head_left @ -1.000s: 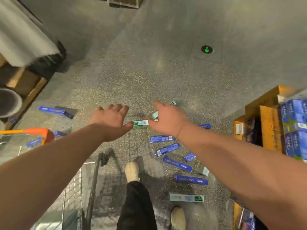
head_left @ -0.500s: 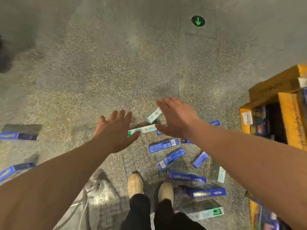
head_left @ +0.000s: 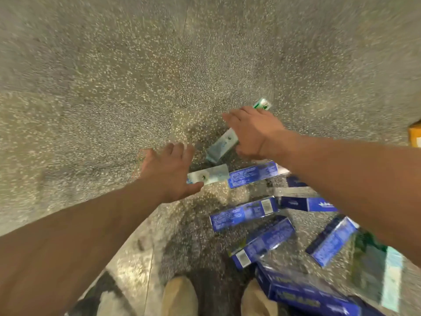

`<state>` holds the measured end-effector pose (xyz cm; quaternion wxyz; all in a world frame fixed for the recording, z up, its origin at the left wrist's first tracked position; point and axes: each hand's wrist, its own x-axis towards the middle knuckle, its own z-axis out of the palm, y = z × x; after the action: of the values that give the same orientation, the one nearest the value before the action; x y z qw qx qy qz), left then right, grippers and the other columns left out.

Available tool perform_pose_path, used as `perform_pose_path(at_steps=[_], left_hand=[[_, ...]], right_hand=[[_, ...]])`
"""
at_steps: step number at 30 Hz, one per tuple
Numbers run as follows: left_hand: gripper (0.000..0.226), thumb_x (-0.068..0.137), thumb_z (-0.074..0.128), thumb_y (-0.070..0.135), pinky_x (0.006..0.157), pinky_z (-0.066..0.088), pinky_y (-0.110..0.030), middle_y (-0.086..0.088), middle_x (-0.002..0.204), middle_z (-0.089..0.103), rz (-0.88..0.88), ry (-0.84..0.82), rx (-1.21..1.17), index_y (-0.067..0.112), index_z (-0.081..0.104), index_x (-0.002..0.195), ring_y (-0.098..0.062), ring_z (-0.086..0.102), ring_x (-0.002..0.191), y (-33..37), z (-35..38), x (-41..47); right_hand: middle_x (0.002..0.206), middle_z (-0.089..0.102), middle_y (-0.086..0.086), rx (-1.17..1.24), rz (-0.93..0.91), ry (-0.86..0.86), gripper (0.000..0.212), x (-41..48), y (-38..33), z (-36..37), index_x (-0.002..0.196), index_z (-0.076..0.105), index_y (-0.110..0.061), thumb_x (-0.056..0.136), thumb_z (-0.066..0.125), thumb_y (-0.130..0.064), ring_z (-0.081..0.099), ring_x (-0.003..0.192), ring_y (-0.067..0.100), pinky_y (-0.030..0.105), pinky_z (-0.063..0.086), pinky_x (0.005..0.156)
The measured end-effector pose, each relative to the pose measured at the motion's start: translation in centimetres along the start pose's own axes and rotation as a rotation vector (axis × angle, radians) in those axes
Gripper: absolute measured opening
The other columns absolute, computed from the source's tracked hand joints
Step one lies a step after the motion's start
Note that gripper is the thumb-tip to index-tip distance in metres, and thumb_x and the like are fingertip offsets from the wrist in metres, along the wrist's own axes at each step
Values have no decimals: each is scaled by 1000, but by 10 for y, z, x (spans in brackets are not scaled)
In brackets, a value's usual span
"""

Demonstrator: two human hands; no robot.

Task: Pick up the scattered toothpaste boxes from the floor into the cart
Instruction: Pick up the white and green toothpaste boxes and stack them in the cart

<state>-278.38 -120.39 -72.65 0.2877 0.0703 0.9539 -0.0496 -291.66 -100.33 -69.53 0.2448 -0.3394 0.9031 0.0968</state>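
Several toothpaste boxes lie scattered on the speckled floor. My right hand (head_left: 252, 131) hovers spread over a pale green-and-white box (head_left: 222, 145) that lies slanted; its far end sticks out past my fingers. My left hand (head_left: 169, 173) is open with its thumb at the left end of a second pale box (head_left: 209, 176). Neither hand holds anything. Blue boxes lie nearer to me: one (head_left: 252, 174) beside the second pale box, another (head_left: 243, 213) below it, and more (head_left: 264, 242) to the lower right. The cart is out of view.
My two beige shoes (head_left: 180, 295) stand at the bottom edge, close to a big blue box (head_left: 303, 290). A yellow carton corner (head_left: 415, 137) shows at the right edge. A pale box (head_left: 390, 277) lies at the lower right. The picture is blurred by motion.
The view has dropped much closer to the floor. Both hands have reached down onto the two pale boxes; the cart and the green floor arrow have left the frame.
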Motion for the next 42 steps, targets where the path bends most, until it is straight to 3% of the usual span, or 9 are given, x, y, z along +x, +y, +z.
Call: perform_pose_path(at_steps=[5, 10, 15, 18, 22, 29, 33, 39, 42], left_hand=[[117, 74, 36, 95, 103, 44, -57, -10, 156, 37, 37, -17, 55, 17, 9, 158, -33, 44, 136, 1, 62, 55], [83, 75, 42, 91, 62, 53, -33, 7, 99, 50, 123, 17, 40, 25, 41, 125, -14, 54, 82, -2, 75, 65], [81, 82, 31, 91, 65, 48, -27, 8, 111, 52, 146, 94, -38, 26, 43, 128, -11, 53, 94, 3, 65, 61], [81, 84, 38, 86, 72, 50, -29, 6, 133, 48, -50, 173, -222, 27, 34, 140, -13, 53, 106, 6, 54, 67], [75, 86, 55, 75, 89, 56, -40, 6, 129, 45, -197, 200, -314, 27, 32, 139, -15, 50, 114, -2, 50, 78], [67, 90, 54, 74, 102, 46, -43, 6, 128, 60, -262, 145, -231, 32, 41, 140, -20, 58, 115, -42, 62, 72], [37, 97, 53, 61, 77, 60, -36, 7, 86, 60, -305, 75, -373, 29, 52, 115, -16, 65, 80, -63, 73, 60], [20, 97, 66, 42, 48, 52, -21, 5, 84, 64, -351, 58, -485, 26, 56, 102, -10, 65, 65, -85, 96, 50], [35, 93, 67, 54, 45, 51, -19, 3, 85, 66, -405, 30, -574, 21, 54, 100, -11, 66, 64, -86, 94, 47]], right_hand=[[162, 32, 3, -105, 46, -12, 97, 62, 21, 63, 159, 22, -23, 80, 78, -17, 22, 152, 28, 52, 20, 123], [150, 49, 5, -191, 94, -19, 68, 90, 28, 95, 141, 50, -19, 81, 79, -18, 25, 152, 35, 58, 22, 123], [115, 63, 0, -208, 108, -40, 33, 95, 21, 84, 117, 60, -26, 87, 71, -17, 49, 126, 28, 62, 25, 118], [106, 60, -4, -186, 91, 31, 32, 92, 5, 78, 115, 58, -29, 86, 69, -18, 48, 114, 23, 58, 30, 112], [100, 59, -10, -36, 76, 79, 29, 85, -29, 72, 103, 57, -32, 83, 70, -16, 46, 110, 21, 57, 25, 109], [95, 54, -9, 237, 31, 78, 30, 90, -97, 70, 95, 52, -28, 82, 61, -3, 37, 108, 18, 51, 25, 98], [87, 56, -9, 278, -38, 114, 32, 92, -118, 77, 92, 50, -30, 80, 61, -2, 42, 101, 19, 48, 25, 93], [111, 53, -6, 322, -9, 203, 44, 89, -122, 77, 123, 53, -24, 84, 68, -15, 44, 116, 20, 45, 32, 111], [108, 52, -4, 439, 148, 325, 37, 82, -120, 72, 124, 51, -17, 92, 66, -27, 52, 100, 16, 31, 52, 83]])
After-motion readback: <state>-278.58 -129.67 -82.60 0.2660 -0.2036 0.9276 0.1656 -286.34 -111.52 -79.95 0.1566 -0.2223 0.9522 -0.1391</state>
